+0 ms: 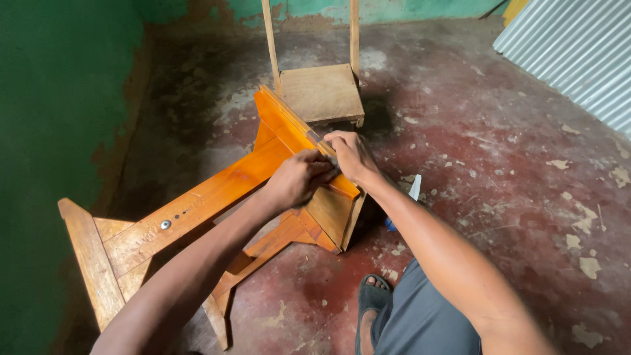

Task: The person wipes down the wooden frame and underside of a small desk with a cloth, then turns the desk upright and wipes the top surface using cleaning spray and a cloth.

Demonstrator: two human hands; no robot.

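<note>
Here, the orange wooden frame (217, 197) lies tipped on the red floor (499, 151), its long beam running from lower left toward my hands at its upper end. My left hand (299, 179) and right hand (351, 156) both close on that end's top edge; whatever small piece sits between my fingers is hidden.

bench (217, 190): glossy orange varnished wood | floor (499, 164): rough flaking red cement | sheet (578, 46): corrugated metal

No packages, labels, signs or screens show anywhere in this view.
</note>
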